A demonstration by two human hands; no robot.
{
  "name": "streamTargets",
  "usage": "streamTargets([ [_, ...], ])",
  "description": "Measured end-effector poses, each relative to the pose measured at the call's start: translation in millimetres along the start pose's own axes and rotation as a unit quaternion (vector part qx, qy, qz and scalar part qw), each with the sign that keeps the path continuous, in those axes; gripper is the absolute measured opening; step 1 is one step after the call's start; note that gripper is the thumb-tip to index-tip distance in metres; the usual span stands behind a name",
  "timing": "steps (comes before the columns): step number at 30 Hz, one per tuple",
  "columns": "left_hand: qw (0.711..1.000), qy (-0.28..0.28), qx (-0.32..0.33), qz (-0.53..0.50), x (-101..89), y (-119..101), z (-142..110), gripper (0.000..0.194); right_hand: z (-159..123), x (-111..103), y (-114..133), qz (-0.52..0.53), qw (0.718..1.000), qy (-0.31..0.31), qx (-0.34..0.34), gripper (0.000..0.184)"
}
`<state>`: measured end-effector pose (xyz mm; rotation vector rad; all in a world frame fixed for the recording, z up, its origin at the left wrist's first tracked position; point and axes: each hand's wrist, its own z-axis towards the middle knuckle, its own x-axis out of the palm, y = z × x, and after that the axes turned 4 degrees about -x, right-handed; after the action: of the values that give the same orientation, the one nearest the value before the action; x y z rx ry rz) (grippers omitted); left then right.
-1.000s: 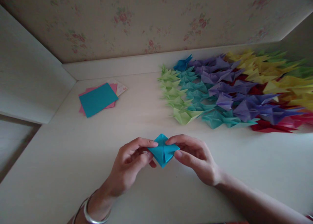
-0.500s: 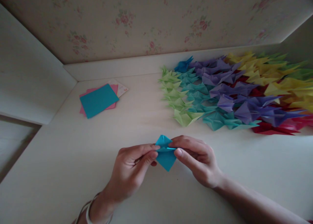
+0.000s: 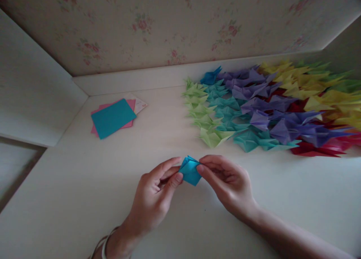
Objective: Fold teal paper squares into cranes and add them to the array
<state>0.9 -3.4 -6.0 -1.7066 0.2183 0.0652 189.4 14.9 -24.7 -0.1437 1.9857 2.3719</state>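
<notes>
A small blue origami paper (image 3: 191, 172), folded into a diamond-like shape with layered points at its top, is held up between both hands over the white table. My left hand (image 3: 160, 191) pinches its left corner, the thumb in front and the fingers behind, with the index finger slightly raised. On the other side my right hand (image 3: 225, 180) grips the right corner between thumb and index finger. The far side of the paper and some fingertips are hidden.
Rows of folded paper cranes, light green (image 3: 213, 136), teal (image 3: 248, 138), purple (image 3: 284, 127) and yellow (image 3: 304, 84), fill the back right. A stack of paper squares, blue (image 3: 113, 118) on top, lies at the back left. Behind stands a flowered wall (image 3: 158, 33).
The blue paper's lower flap has been turned upward, so the creased diamond now shows a plain, more compact front with layers at the top. Both hands keep hold of it.
</notes>
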Motion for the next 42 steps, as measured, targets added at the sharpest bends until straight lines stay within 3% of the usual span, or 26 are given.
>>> streamTargets([
  [5, 0.997, 0.038, -0.053, -0.03, 2.0, -0.5, 1.0, 0.032, -0.4, 2.8, -1.0, -0.048, 0.998, -0.006, -0.031, 0.007],
  [17, 0.997, 0.05, -0.035, 0.056, 0.5, -6.6, 4.8, 0.025, 1.0, 3.7, 1.3, -0.071, 0.996, 0.038, -0.027, 0.007],
  [21, 0.997, 0.05, -0.04, 0.036, 1.2, -5.6, 7.2, 0.024, 2.8, 4.4, 0.6, -0.043, 0.998, 0.051, 0.015, 0.012],
  [24, 0.996, 0.061, -0.032, 0.057, 1.9, -5.1, 7.3, 0.024, 4.6, 4.6, 1.7, -0.026, 0.993, 0.105, 0.049, 0.02],
  [27, 0.992, 0.07, -0.013, 0.103, 2.5, -5.2, 5.9, 0.022, 5.0, 4.6, 3.4, -0.059, 0.986, 0.15, 0.034, 0.018],
  [30, 0.99, 0.068, -0.011, 0.12, 3.1, -5.5, 5.4, 0.02, 4.7, 5.3, 4.5, -0.066, 0.985, 0.154, 0.043, 0.02],
  [36, 0.992, 0.076, -0.022, 0.096, 3.0, -5.6, 6.7, 0.018, 6.2, 7.4, 5.6, 0.005, 0.981, 0.16, 0.106, 0.021],
  [42, 0.993, 0.091, -0.078, 0.014, 1.2, -7.0, 6.1, 0.024, 3.2, 5.7, 4.1, 0.031, 0.965, 0.217, 0.141, 0.023],
])
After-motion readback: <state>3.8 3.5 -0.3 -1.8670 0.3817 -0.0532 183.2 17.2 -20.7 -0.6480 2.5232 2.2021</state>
